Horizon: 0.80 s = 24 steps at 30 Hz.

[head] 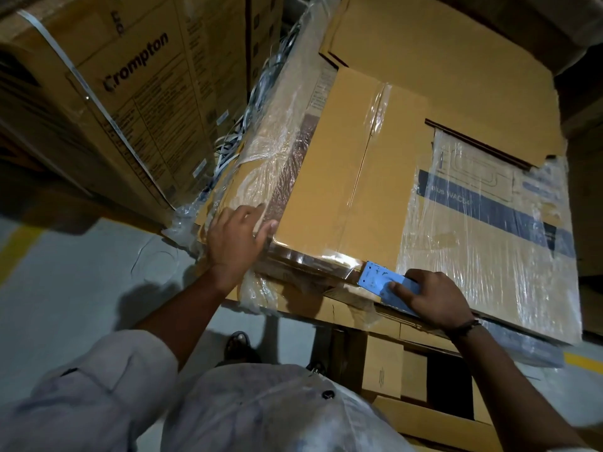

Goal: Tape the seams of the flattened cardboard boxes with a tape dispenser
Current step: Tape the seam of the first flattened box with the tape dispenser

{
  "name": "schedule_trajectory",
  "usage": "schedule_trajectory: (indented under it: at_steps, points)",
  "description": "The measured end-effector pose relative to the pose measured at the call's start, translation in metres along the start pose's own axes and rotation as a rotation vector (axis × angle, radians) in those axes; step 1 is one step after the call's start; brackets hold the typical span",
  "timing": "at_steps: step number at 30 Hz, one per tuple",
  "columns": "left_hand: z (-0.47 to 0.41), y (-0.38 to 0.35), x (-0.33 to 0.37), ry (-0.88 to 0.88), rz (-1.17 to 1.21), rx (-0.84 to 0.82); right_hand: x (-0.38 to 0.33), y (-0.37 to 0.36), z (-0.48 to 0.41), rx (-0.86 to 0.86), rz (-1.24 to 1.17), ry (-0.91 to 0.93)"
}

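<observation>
Head view looks down on a flattened cardboard box (352,177) lying on top of a stack wrapped in plastic film (489,223), with clear tape (375,109) running along its middle seam and over its near edge. At that near edge the right hand (430,295) grips a blue tape dispenser (375,278), fingers curled tight around its body. The left hand (235,236) lies flat with fingers spread loosely, pressing the box's near-left corner and holding nothing. A large printed carton (130,93) stands to the left on the grey floor (81,288).
</observation>
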State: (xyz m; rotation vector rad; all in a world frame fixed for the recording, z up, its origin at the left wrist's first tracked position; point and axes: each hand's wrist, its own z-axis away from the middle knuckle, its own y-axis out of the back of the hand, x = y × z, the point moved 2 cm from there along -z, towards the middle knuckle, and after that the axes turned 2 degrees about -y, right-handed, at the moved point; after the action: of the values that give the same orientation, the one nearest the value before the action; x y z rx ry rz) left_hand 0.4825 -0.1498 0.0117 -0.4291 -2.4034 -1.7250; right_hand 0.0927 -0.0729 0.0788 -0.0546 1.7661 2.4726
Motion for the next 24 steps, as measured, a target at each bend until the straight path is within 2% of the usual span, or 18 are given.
schedule_trajectory:
  at_steps: [2,3,5,7,9,15,20,24]
  points:
    - [-0.002,0.0,0.016,-0.216,0.084,-0.009,0.0,0.0,0.0,0.002,0.01,0.002]
    - [-0.003,-0.001,0.029,-0.338,0.116,-0.069,0.001,-0.001,-0.001,0.0,0.016,0.001]
    - [-0.003,-0.008,0.055,-0.54,0.136,-0.312,0.001,-0.001,0.0,-0.003,0.015,0.003]
    - [-0.001,-0.026,0.07,-0.647,0.071,-0.538,0.0,-0.001,0.0,-0.007,0.014,0.004]
    - [-0.002,-0.039,0.073,-0.716,0.029,-0.521,0.0,0.001,0.0,0.005,0.022,0.012]
    - [0.007,-0.048,0.065,-0.777,-0.028,-0.437,0.001,-0.006,0.005,-0.033,0.041,0.058]
    - [0.004,-0.048,0.065,-0.771,-0.026,-0.444,0.014,-0.007,0.01,0.081,0.086,0.135]
    - [0.006,-0.051,0.064,-0.769,-0.038,-0.439,0.023,-0.005,0.012,0.097,0.114,0.141]
